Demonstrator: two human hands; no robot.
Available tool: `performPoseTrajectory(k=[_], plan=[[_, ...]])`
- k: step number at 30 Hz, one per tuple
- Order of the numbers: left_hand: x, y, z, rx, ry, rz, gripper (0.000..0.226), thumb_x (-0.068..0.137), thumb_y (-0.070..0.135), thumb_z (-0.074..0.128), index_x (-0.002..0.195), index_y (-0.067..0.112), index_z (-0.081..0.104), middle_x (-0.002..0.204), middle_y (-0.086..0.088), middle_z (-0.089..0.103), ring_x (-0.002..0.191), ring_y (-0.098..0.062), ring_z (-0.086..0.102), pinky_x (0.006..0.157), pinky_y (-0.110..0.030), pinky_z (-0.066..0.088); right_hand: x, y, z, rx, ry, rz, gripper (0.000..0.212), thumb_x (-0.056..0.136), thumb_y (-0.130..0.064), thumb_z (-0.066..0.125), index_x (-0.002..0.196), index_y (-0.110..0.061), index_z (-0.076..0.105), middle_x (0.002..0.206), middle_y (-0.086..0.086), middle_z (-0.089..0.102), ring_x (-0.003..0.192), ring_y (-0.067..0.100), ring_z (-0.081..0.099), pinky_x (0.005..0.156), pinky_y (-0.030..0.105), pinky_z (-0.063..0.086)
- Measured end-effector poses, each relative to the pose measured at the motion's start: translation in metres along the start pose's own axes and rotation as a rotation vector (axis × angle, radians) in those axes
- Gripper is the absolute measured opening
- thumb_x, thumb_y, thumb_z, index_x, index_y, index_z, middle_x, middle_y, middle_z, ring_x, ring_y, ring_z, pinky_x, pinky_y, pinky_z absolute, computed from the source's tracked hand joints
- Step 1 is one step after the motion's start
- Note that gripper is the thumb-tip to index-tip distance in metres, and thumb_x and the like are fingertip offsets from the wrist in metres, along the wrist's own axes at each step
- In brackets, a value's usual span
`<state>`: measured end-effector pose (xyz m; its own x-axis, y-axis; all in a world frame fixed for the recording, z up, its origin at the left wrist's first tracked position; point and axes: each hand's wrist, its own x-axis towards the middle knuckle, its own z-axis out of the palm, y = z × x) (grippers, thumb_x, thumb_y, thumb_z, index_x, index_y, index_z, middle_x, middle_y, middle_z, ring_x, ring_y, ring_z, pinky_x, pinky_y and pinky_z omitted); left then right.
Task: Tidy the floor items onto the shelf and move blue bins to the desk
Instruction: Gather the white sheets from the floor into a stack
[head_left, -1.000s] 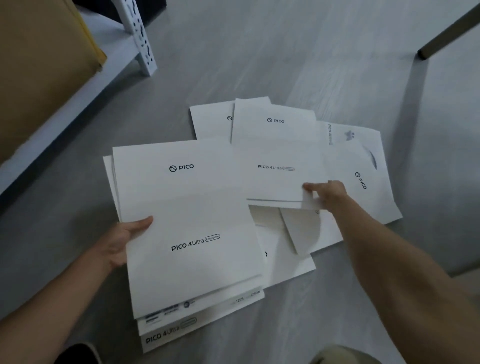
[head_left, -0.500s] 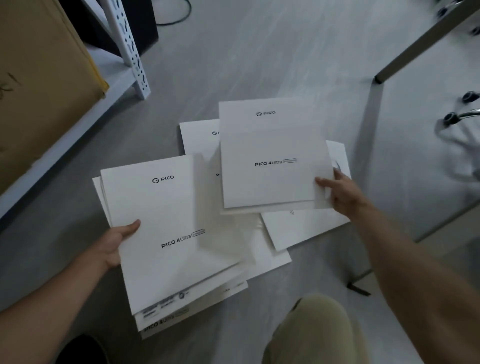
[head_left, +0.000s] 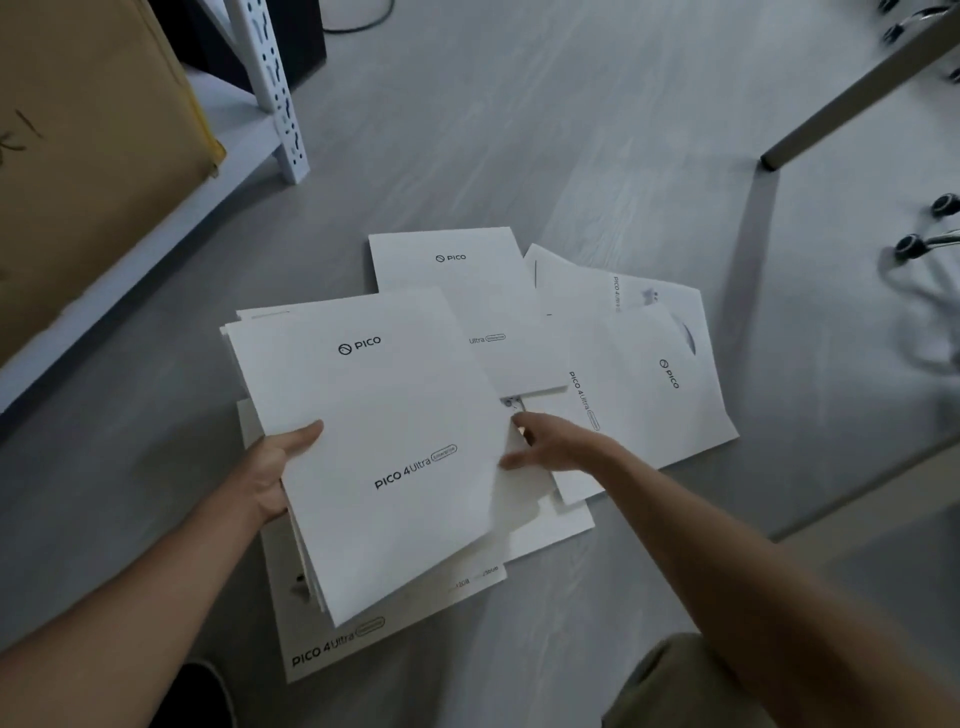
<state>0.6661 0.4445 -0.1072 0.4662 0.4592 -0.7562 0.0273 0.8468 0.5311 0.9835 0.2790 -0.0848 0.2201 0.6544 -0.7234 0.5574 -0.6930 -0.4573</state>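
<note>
— Which part of the job are you on?

— Gathering the floor items. My left hand (head_left: 283, 467) grips the stack of flat white paper sleeves (head_left: 384, 415) by its left edge. The thumb is curled over the top face and the fingers are hidden underneath. I hold the stack tilted above the grey wood-grain floor (head_left: 519, 130), at the lower centre of the frame.

— And the other hand?

— My right hand (head_left: 556, 447) is at the stack's right edge, fingers stretched out and loosely apart, pinching nothing that I can see. It is blurred, so I cannot tell whether the fingertips touch the paper.

— What is left down there?

— One loose white sleeve (head_left: 457, 291) lies just above the stack in the frame, partly under it. A fan of overlapping white sleeves (head_left: 649, 395) lies right of centre. One large white sleeve (head_left: 363, 644) lies flat beneath the stack, its printed edge showing at lower left.

— So the next move?

— I judge it calls for sliding my fingers under the nearest loose sleeve, at its free near edge, and laying it square on the stack. Thin sheets sit flush with the floor, so I would need to lift a corner first. My left grip must be firm or the stack may fan out.

— Then the shelf?

— Yes, the white metal shelf (head_left: 130, 270) at upper left, which carries a brown cardboard box (head_left: 93, 130). No blue bins are in view, so I take that part as not yet begun.
</note>
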Motion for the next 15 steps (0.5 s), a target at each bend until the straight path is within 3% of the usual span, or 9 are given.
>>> performPoseTrajectory(k=[1,3,5,7,9,12,15], plan=[[0.002,0.0,-0.008,0.002,0.019,-0.008,0.025,0.091,0.014,0.055,0.113,0.006,0.063,0.096,-0.01,0.076,0.075,-0.026,0.075,0.059,-0.039,0.06,0.008,-0.002,-0.006,0.011,0.044,0.004,0.046,0.08,-0.05,0.074,0.113,-0.019,0.067,0.103,-0.001,0.069,0.101,0.021,0.064,0.084,0.03,0.048],[0.005,0.003,-0.024,0.01,0.051,-0.015,0.023,0.091,0.009,0.052,0.111,0.005,0.064,0.092,-0.01,0.076,0.074,-0.026,0.075,0.058,-0.038,0.06,0.036,-0.004,-0.025,0.176,0.365,0.107,0.06,0.08,-0.059,0.07,0.122,-0.016,0.066,0.121,0.006,0.068,0.117,0.025,0.061,0.098,0.034,0.045],[0.008,0.004,-0.041,0.018,0.067,-0.008,0.029,0.082,0.011,0.057,0.109,0.005,0.066,0.093,-0.011,0.076,0.077,-0.027,0.075,0.061,-0.037,0.061,0.067,-0.008,-0.045,0.273,0.639,0.291,0.086,0.079,-0.06,0.07,0.14,-0.006,0.046,0.14,0.016,0.052,0.133,0.032,0.046,0.108,0.041,0.038],[0.011,0.004,-0.055,0.035,0.078,-0.015,0.029,0.076,0.013,0.059,0.1,0.005,0.073,0.096,-0.013,0.075,0.078,-0.027,0.074,0.062,-0.037,0.061,0.095,-0.014,-0.05,0.241,0.636,0.429,0.109,0.073,-0.062,0.074,0.148,-0.002,0.023,0.148,0.021,0.038,0.139,0.036,0.034,0.11,0.047,0.034],[0.011,0.002,-0.066,0.027,0.078,-0.019,0.026,0.075,0.014,0.058,0.089,0.005,0.078,0.094,-0.014,0.076,0.076,-0.028,0.074,0.061,-0.038,0.061,0.111,-0.019,-0.04,0.181,0.594,0.503,0.119,0.065,-0.058,0.082,0.148,-0.005,0.015,0.148,0.02,0.034,0.139,0.037,0.032,0.109,0.049,0.034],[0.007,0.0,-0.071,0.026,0.084,-0.015,0.027,0.077,0.014,0.059,0.098,0.004,0.073,0.095,-0.013,0.076,0.078,-0.028,0.074,0.061,-0.039,0.061,0.113,-0.019,-0.022,0.241,0.589,0.525,0.096,0.064,-0.04,0.088,0.136,-0.006,0.034,0.136,0.016,0.051,0.128,0.035,0.049,0.103,0.042,0.041],[-0.003,0.002,-0.071,0.009,0.119,-0.008,0.028,0.089,0.009,0.052,0.083,0.006,0.079,0.09,-0.013,0.076,0.074,-0.027,0.074,0.058,-0.038,0.061,0.095,-0.009,-0.029,0.46,0.652,0.344,0.04,0.072,-0.021,0.076,0.109,-0.012,0.063,0.115,0.012,0.07,0.101,0.031,0.065,0.091,0.036,0.054]])
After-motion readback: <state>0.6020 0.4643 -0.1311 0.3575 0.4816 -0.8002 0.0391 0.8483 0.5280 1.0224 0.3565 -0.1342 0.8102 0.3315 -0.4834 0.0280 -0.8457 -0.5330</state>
